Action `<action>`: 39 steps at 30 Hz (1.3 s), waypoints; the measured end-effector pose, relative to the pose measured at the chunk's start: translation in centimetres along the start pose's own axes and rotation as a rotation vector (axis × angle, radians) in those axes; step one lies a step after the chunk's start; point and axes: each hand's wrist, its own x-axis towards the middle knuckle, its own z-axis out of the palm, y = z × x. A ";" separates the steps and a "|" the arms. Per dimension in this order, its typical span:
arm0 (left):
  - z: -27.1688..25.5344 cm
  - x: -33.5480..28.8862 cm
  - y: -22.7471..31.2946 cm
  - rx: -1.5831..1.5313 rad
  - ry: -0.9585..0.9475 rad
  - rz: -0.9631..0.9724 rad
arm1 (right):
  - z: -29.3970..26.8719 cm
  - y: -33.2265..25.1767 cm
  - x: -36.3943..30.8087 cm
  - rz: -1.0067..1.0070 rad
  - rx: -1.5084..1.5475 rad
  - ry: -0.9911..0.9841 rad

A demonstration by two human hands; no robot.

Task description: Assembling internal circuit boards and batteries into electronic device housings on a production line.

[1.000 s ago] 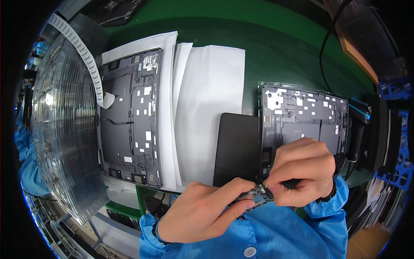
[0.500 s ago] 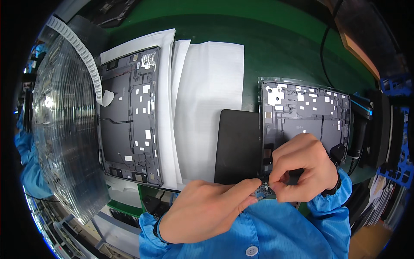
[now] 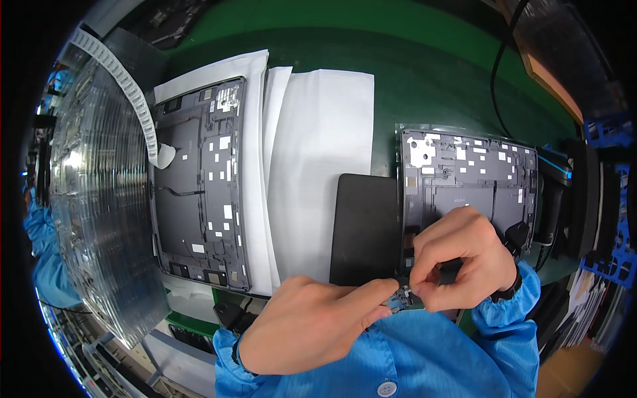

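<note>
Between thumb and fingers, my left hand (image 3: 318,325) grips a small blue circuit board (image 3: 399,302) close to my body. My right hand (image 3: 464,259) is closed in a pinch at the board's right end; whatever its fingertips hold is too small or hidden to make out. Just beyond that hand lies a dark grey tablet housing (image 3: 458,192) with many white stickers, partly covered by my right hand. A flat black rectangular panel (image 3: 366,225) rests left of this housing, beyond my fingertips.
A second tablet housing (image 3: 179,222) lies on white paper sheets (image 3: 322,132) to the left. Farther left stands a tall stack of clear plastic trays (image 3: 99,199), with a strip of labels (image 3: 123,73) hanging over it. A handheld scanner (image 3: 552,192) stands at the right, below a black cable (image 3: 496,86).
The circuit board has tilted slightly between my fingers, and my right hand has shifted a little to the left. The surrounding scene sits slightly lower in the view.
</note>
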 end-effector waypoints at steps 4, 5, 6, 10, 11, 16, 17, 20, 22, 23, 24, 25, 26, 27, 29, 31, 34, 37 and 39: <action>0.2 0.0 -0.2 -0.011 0.009 0.010 | 0.4 0.2 0.0 -0.020 0.061 0.046; 0.1 0.0 -0.2 -0.007 -0.004 0.007 | 0.4 0.2 0.1 -0.016 0.056 0.036; 0.1 0.0 -0.1 -0.003 -0.017 0.004 | 0.3 0.1 0.1 -0.013 0.051 0.026; 0.1 0.0 -0.2 0.006 -0.031 0.005 | 0.2 0.2 0.1 -0.007 0.032 0.000; 0.1 0.0 -0.2 0.002 -0.040 0.007 | 0.2 0.3 0.1 -0.006 0.041 -0.018; 0.2 -0.1 -0.2 -0.005 0.004 0.009 | 0.2 0.2 -0.1 0.036 0.029 -0.019; 0.1 -0.2 -0.3 -0.001 -0.033 -0.001 | 0.2 0.1 -0.1 0.047 0.046 -0.041; -0.2 -0.2 -0.4 -0.024 -0.079 0.000 | 0.0 0.3 -0.1 0.046 0.079 -0.087; -0.3 -0.2 -0.5 -0.052 -0.092 0.012 | -0.1 0.5 -0.1 0.034 0.097 -0.108; -0.2 -0.2 -0.6 -0.100 -0.101 0.024 | -0.2 0.5 0.0 0.025 0.122 -0.133; -0.1 -0.2 -0.7 -0.149 -0.110 0.036 | -0.2 0.5 0.1 0.016 0.147 -0.158; -0.1 -0.2 -0.6 -0.150 -0.112 0.034 | -0.3 0.5 0.1 0.017 0.150 -0.156; -0.1 -0.1 -0.6 -0.151 -0.116 0.008 | -0.4 0.5 0.1 0.015 0.130 -0.160; 0.0 -0.1 -0.5 -0.153 -0.119 -0.018 | -0.5 0.5 0.0 0.014 0.111 -0.164; 0.5 0.0 -0.7 -0.164 -0.110 0.008 | -0.5 0.6 -0.1 0.017 0.110 -0.188; 0.8 0.1 -1.0 -0.175 -0.102 0.040 | -0.6 0.6 -0.2 0.022 0.106 -0.207; 1.1 0.3 -1.3 -0.258 -0.193 0.021 | -0.6 0.2 -0.3 0.038 0.079 -0.188; 3.4 0.8 0.2 -1.073 0.234 -0.345 | -0.9 -1.5 -0.2 -0.105 -0.027 0.331; 5.2 3.4 2.6 -1.258 0.501 -0.250 | -1.1 -2.9 -1.5 -0.242 -0.214 0.826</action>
